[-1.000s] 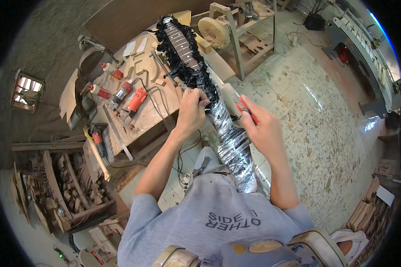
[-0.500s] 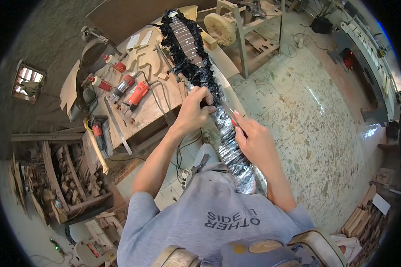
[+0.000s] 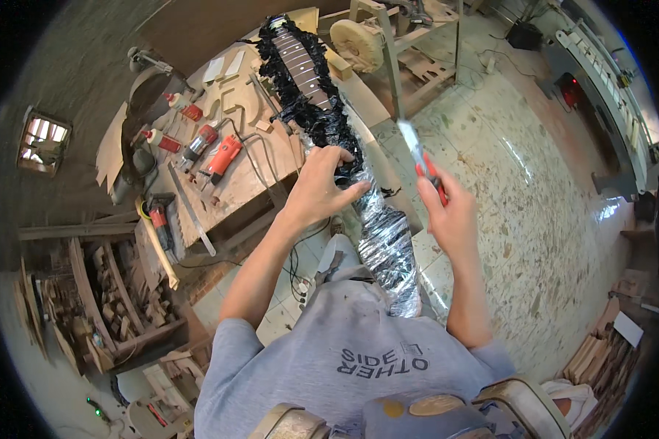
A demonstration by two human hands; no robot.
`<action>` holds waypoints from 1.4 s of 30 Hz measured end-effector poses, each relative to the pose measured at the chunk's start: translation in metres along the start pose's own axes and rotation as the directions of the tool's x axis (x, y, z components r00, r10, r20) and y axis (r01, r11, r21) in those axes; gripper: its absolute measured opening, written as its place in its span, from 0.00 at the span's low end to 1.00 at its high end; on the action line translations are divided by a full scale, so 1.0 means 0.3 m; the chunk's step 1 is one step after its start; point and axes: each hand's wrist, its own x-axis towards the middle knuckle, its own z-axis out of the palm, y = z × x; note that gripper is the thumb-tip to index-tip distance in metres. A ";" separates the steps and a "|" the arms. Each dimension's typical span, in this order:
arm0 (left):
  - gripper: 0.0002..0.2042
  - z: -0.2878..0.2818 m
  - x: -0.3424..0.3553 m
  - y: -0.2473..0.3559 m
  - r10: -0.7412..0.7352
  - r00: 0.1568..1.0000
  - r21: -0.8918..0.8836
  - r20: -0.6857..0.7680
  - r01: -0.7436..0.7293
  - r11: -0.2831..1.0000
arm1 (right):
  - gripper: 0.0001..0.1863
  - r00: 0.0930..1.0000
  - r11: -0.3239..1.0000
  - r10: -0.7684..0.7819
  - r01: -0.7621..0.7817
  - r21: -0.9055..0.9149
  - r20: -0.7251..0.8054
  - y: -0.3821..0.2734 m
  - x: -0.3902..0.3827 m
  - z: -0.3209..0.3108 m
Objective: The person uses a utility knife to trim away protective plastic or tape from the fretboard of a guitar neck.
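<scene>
A guitar neck [image 3: 294, 62] runs from the bench toward my waist. At its far end the fretted, dotted fingerboard shows between ragged strips of torn black wrapping [image 3: 328, 124]. Nearer me, shiny clear film [image 3: 388, 249] covers it tightly. My left hand [image 3: 318, 186] lies across the wrapped neck where black meets clear, fingers curled over it and thumb stretched along the film. Raised to the right of the neck, my right hand [image 3: 450, 216] grips a knife [image 3: 430, 172] with a red and dark handle. Its pale blade points up and away, apart from the wrapping.
On the bench [image 3: 245, 197] at left lie an orange power tool [image 3: 223, 157], glue bottles [image 3: 165, 140], a metal straightedge [image 3: 190, 208] and cords. A wooden stand with a round wheel [image 3: 357, 45] is behind. Wood offcuts [image 3: 124, 293] fill a rack at lower left. Tiled floor [image 3: 505, 241] spreads right.
My right hand has lifted the knife off the wrapping, up and to the right. My left thumb has spread away from the fingers. A black scrap now sticks out at the neck's right edge.
</scene>
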 end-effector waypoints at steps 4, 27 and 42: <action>0.20 0.000 0.020 0.032 -0.066 0.997 0.085 0.044 0.062 0.995 | 0.25 0.997 0.998 -0.022 0.026 0.055 -0.078 0.065 0.169 0.146; 0.08 -0.013 -0.130 -0.123 0.122 0.984 -0.221 0.131 -0.091 0.971 | 0.13 0.983 0.976 -0.169 0.157 -0.148 -0.073 0.086 0.267 0.264; 0.21 -0.092 -0.238 -0.364 -0.623 0.775 -0.702 -0.108 0.385 0.600 | 0.13 0.982 0.968 -0.185 0.175 -0.181 -0.041 0.079 0.259 0.266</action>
